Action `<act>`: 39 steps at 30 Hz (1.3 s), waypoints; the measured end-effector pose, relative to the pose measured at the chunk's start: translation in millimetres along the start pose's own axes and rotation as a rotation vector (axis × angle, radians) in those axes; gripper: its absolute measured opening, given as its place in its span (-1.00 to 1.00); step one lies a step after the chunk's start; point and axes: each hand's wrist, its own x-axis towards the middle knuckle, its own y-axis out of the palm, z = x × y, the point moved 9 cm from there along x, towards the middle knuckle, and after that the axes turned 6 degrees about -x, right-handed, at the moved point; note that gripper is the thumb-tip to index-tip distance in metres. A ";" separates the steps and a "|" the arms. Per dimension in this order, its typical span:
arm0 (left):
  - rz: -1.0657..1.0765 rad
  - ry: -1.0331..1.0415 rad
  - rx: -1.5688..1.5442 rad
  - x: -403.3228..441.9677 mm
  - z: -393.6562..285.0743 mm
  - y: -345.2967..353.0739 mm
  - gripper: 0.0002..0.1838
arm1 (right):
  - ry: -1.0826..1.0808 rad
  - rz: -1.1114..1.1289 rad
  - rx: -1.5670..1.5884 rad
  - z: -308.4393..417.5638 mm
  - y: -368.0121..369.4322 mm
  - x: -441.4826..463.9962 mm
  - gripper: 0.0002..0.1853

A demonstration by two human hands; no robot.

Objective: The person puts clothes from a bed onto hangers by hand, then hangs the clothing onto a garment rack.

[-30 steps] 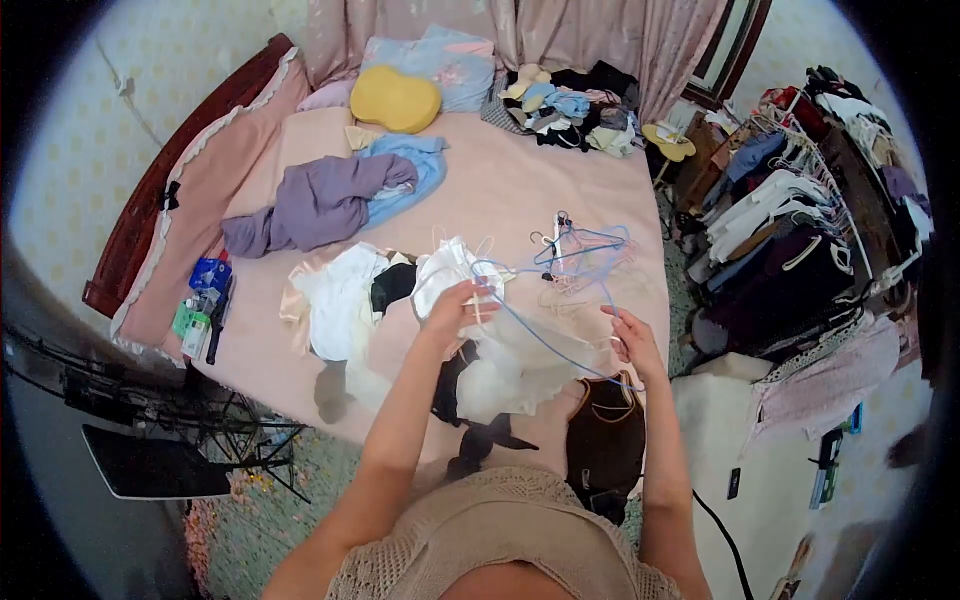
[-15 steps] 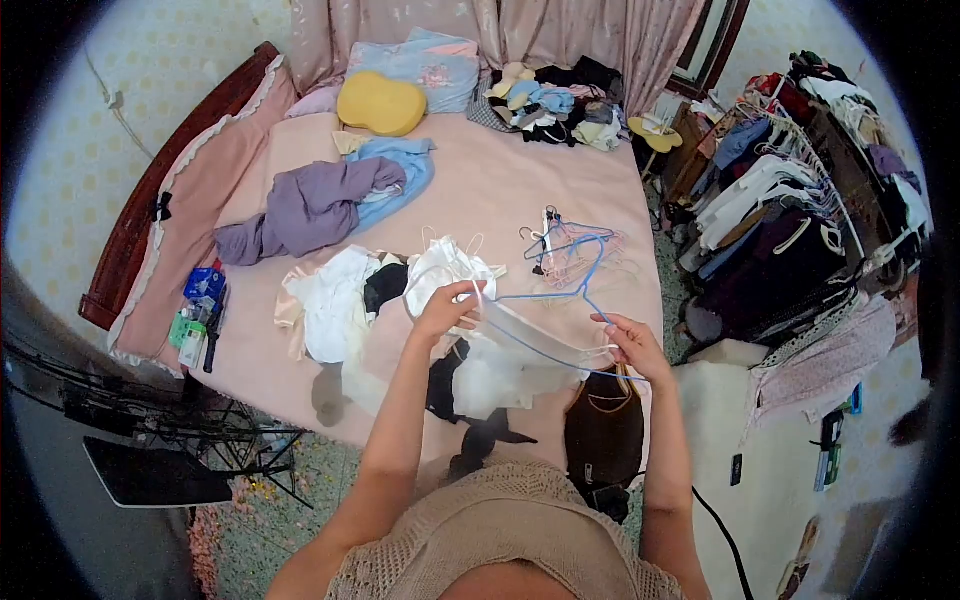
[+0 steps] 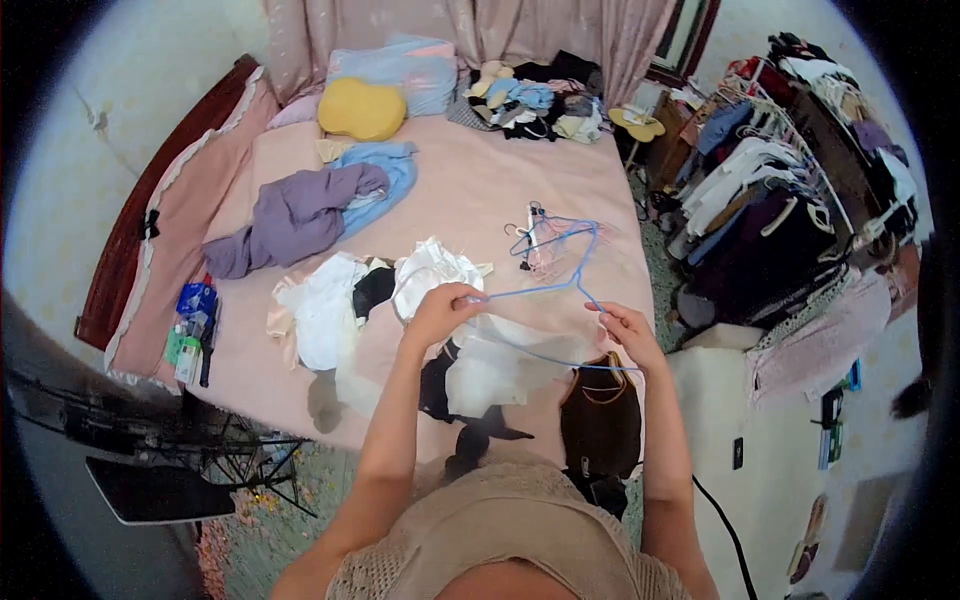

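Note:
A blue hanger (image 3: 535, 290) is stretched between my two hands over the bed. My left hand (image 3: 445, 308) has its fingers closed at the hanger's left end, where thin white fabric (image 3: 490, 375) hangs below. Closed on the hanger's right arm is my right hand (image 3: 625, 333). White clothes (image 3: 325, 300) and a black piece (image 3: 373, 292) lie left of my left hand. A brown top (image 3: 600, 420) rests below my right hand. Beyond the hanger sits a small heap of pink, white and blue hangers (image 3: 555, 245).
A purple garment (image 3: 300, 215), a yellow cushion (image 3: 362, 108) and a clothes pile (image 3: 535, 98) lie on the pink bed (image 3: 480, 180). To the right stands a rack of hanging clothes (image 3: 760, 220). A black panel (image 3: 160, 490) is at the lower left.
The white fabric straps earlier spread between my hands no longer show at my right hand; the fabric hangs lower. The view has shifted slightly to the right.

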 end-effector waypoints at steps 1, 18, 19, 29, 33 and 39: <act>-0.047 -0.025 -0.053 0.4 6.4 -1.6 -0.82 | 0.007 0.008 -0.069 1.6 -2.3 -1.4 -0.71; -0.235 0.030 -0.139 -11.9 10.5 -60.3 -0.89 | -0.110 -0.399 0.629 -34.6 -77.8 -20.4 -0.62; -0.231 0.029 -0.140 -11.7 8.9 -56.9 -0.89 | -0.090 -0.397 0.569 -26.3 -72.4 -18.3 -0.61; -0.241 0.047 -0.127 -2.3 0.1 -49.3 -0.91 | -0.169 -0.314 -0.363 25.0 -41.0 -1.8 -0.64; -0.260 0.079 -0.104 0.6 -11.7 -45.5 -0.90 | -0.270 -0.445 -0.531 52.5 -34.3 -5.2 -0.79; -0.208 0.100 -0.138 18.9 -13.1 -26.3 -0.91 | -0.145 -0.708 -0.658 43.9 -48.5 -14.6 -0.81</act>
